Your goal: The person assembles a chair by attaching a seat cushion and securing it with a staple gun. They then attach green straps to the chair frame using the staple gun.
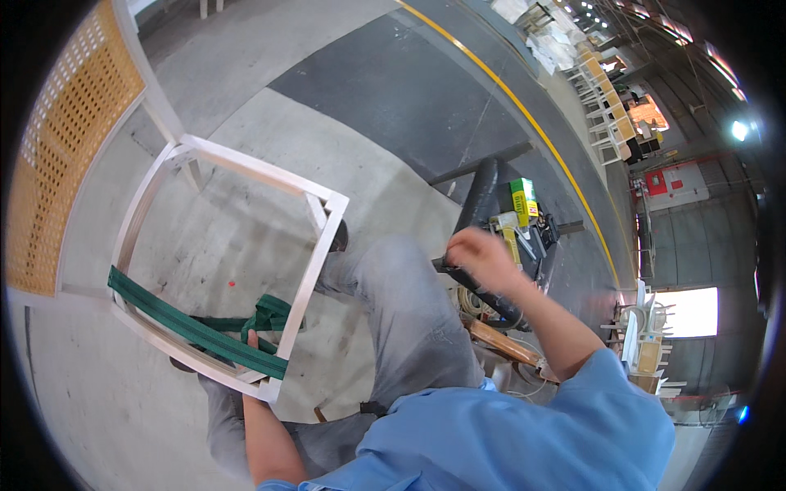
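Note:
A pale wooden chair frame (308, 278) with a bare seat opening stands at the left. One green webbing strap (192, 323) lies across its near end, from the left rail to the right rail. The loose length loops below the seat into a bunched part (271, 313). My left hand (252, 339) reaches up inside the frame, mostly behind the strap, with a finger or thumb against the loose webbing; it looks closed on it. My right hand (483, 258) is curled and slightly blurred at the near edge of a black tool holder (485, 192). Whatever it grips is hidden.
The chair's woven cane back (74, 155) rises at the far left. A green and yellow box (524, 201) and several tools sit in the holder. Below it are a coiled hose (471, 304) and a wooden bar (503, 342). White chairs (602, 123) line the far right.

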The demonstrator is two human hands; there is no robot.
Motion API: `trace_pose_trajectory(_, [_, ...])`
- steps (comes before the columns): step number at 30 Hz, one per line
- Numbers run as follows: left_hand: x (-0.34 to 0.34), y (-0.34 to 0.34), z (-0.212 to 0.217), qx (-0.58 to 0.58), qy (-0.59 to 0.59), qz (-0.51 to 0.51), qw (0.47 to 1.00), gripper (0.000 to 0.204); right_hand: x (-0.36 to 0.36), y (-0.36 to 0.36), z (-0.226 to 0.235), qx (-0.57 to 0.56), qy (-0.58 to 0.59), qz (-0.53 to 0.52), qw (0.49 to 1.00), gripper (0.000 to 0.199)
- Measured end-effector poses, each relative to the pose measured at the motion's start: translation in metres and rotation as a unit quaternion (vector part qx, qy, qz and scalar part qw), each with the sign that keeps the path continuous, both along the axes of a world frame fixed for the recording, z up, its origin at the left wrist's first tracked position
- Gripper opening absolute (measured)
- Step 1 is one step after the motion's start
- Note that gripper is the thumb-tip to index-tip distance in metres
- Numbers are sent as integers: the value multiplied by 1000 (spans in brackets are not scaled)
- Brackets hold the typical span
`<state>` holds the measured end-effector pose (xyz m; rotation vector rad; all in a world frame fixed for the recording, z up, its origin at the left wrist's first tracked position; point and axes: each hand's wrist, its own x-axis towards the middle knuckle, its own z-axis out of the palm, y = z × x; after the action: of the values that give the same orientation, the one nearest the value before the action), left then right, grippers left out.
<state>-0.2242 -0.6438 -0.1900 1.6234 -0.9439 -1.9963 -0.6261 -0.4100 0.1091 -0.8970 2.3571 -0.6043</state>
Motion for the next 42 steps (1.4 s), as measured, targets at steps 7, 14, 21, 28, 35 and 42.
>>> trace_pose_trajectory(7, [5,-2,-2,40,32,5,999,39,-133,128,-52,298,117,-247,914,48])
trace_pose_trajectory(14, [-6,12,41,43,56,4,998,21,-126,162,-50,32,44,-280,959,48])
trace_pose_trajectory(21, [17,14,-1,-68,134,-58,987,17,-36,52,44,-79,-16,-153,985,35])
trace_pose_trajectory(28, [0,-3,-36,-219,-161,-292,917,44,143,-86,59,-4,-273,60,960,38])
trace_pose_trajectory(35, [-7,-5,-45,-249,-227,-332,881,68,227,-129,-22,163,-292,167,928,26])
trace_pose_trajectory(42, [11,2,-49,-253,-233,-227,911,64,248,-136,-31,180,-264,191,928,30])
